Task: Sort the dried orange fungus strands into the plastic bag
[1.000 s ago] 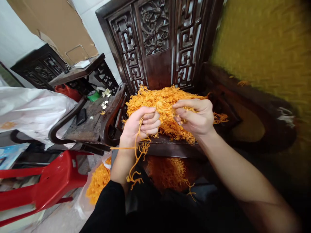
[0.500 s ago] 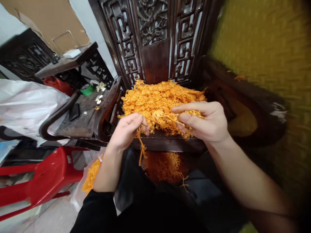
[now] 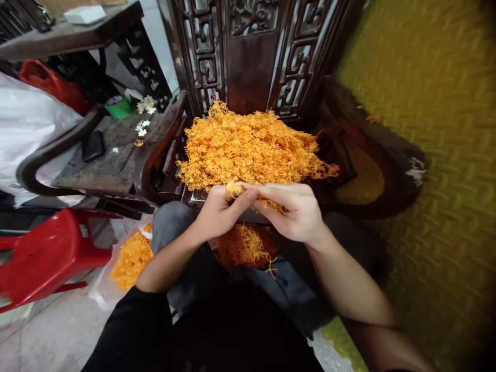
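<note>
My left hand [image 3: 221, 213] and my right hand [image 3: 296, 211] meet in front of a heap of orange branched plastic sprigs [image 3: 248, 147] on a dark wooden chair. Both are closed, thumbs and fingers pressed together. Between them is an orange sprig [image 3: 273, 205], partly hidden by the fingers, its stringy ends showing under my right hand. A paler yellow rounded part [image 3: 233, 189] shows at my left fingertips. More orange sprigs [image 3: 248, 245] lie below the hands, between my knees.
The carved wooden chair [image 3: 248, 88] has curved arms on both sides. At left, a second wooden seat [image 3: 77, 170] holds green tape [image 3: 119, 107], a black phone-like object [image 3: 93, 146] and small white flowers [image 3: 142, 127]. A red plastic chair [image 3: 50, 248] and a bag of orange pieces [image 3: 132, 261] stand lower left.
My hands were apart, my left with a dangling orange strand and my right holding an orange sprig; now they are together. The view has tilted downward.
</note>
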`<state>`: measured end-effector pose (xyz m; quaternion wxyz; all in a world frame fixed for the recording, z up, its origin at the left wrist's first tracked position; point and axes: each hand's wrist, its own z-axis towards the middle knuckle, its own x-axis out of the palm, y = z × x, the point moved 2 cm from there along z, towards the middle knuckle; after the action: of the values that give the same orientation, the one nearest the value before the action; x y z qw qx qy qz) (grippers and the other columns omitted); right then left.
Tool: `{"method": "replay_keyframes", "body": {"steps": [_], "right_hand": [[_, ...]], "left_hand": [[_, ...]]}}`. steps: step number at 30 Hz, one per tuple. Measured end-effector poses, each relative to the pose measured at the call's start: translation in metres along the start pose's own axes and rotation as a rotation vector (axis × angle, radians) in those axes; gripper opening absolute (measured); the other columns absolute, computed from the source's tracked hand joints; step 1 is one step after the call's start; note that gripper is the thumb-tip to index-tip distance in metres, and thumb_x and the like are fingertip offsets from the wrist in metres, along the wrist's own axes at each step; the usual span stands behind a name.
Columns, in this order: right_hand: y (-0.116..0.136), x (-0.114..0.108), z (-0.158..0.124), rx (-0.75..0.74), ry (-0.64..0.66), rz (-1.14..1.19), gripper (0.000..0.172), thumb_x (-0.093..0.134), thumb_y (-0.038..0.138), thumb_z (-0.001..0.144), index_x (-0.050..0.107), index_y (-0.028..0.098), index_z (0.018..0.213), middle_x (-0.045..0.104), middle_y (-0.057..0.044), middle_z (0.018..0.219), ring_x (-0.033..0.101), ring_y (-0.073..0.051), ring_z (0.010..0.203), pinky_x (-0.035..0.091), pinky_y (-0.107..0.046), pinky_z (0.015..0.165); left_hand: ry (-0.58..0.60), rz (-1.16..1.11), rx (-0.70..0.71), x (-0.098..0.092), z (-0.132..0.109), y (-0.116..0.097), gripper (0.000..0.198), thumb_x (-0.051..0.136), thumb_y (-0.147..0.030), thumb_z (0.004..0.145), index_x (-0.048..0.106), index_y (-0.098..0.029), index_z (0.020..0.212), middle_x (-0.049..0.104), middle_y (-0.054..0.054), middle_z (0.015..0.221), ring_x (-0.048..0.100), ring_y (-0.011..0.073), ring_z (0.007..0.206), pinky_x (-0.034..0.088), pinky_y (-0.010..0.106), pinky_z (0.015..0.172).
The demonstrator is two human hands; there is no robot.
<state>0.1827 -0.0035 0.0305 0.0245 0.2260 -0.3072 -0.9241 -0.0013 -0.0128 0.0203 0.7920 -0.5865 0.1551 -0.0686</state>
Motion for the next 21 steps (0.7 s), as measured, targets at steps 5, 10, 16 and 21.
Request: {"method": "replay_keyframes", "body": {"steps": [5,10,16,21], "right_hand": [[0.009,0.023,-0.010,0.041,-0.199,0.132,0.045,0.071,0.008,0.091,0.076,0.027,0.131,0.080,-0.003,0.094,0.075,-0.013,0.074,0.061,-0.025,0.067],[0.028,0.036,-0.012,0.204,-0.487,0.535,0.026,0.069,0.020,0.094,0.083,0.036,0.109,0.063,0.001,0.067,0.049,-0.008,0.043,0.037,-0.023,0.037],[0.031,0.018,-0.016,0.287,-0.491,0.875,0.025,0.072,0.037,0.091,0.081,0.041,0.114,0.044,0.005,0.046,0.031,-0.009,0.032,0.023,-0.021,0.028],[0.011,0.032,-0.031,0.503,-0.264,0.978,0.051,0.066,0.032,0.097,0.062,0.032,0.148,0.064,0.001,0.060,0.046,-0.011,0.035,0.036,-0.023,0.033]], "left_hand": [[0.013,-0.490,-0.112,0.024,-0.012,0.007,0.048,0.066,-0.054,0.096,0.055,-0.017,0.066,0.039,-0.007,0.049,0.030,0.0042,0.041,0.022,0.021,0.040],[-0.261,-0.861,-0.227,0.020,-0.014,-0.009,0.057,0.063,-0.045,0.096,0.029,-0.021,0.056,0.017,-0.009,0.046,0.012,0.0045,0.037,0.017,0.021,0.037],[-0.432,-0.823,-0.192,-0.012,-0.012,-0.010,0.052,0.052,-0.044,0.104,0.037,-0.019,0.061,0.025,-0.007,0.052,0.022,0.0060,0.042,0.023,0.021,0.042],[-0.310,-0.606,-0.209,0.006,-0.024,0.008,0.047,0.066,-0.056,0.095,0.060,-0.017,0.071,0.044,-0.005,0.056,0.037,0.0058,0.045,0.027,0.022,0.047]]}}
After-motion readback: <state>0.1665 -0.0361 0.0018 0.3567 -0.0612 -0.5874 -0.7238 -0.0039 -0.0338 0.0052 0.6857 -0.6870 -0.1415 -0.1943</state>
